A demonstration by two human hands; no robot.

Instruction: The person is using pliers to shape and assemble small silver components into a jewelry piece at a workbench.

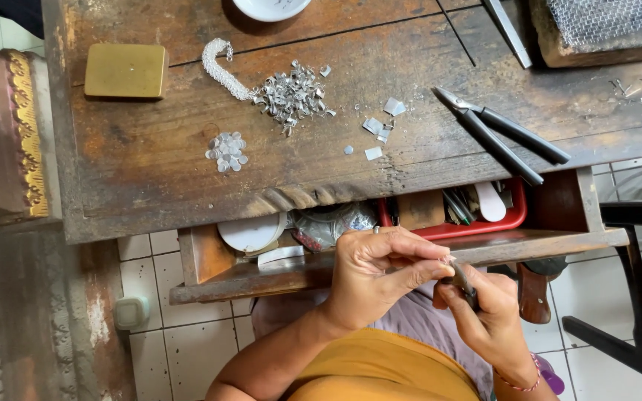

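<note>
My left hand [377, 275] pinches something very small between thumb and fingertips, just above the front edge of an open wooden drawer [276, 278]. My right hand [488, 315] meets it from the right and grips a small dark tool [464, 284] whose tip touches the pinched piece. The piece itself is too small to make out. Both hands hover over my lap, below the worn wooden workbench [150, 171].
On the bench lie a heap of silver metal scraps [291, 93], a silver chain strip [221, 70], a cluster of small silver discs [227, 151], black-handled shears [503, 134], a brass block [125, 70] and a white dish [270, 7]. A red tray [510, 219] sits in the drawer.
</note>
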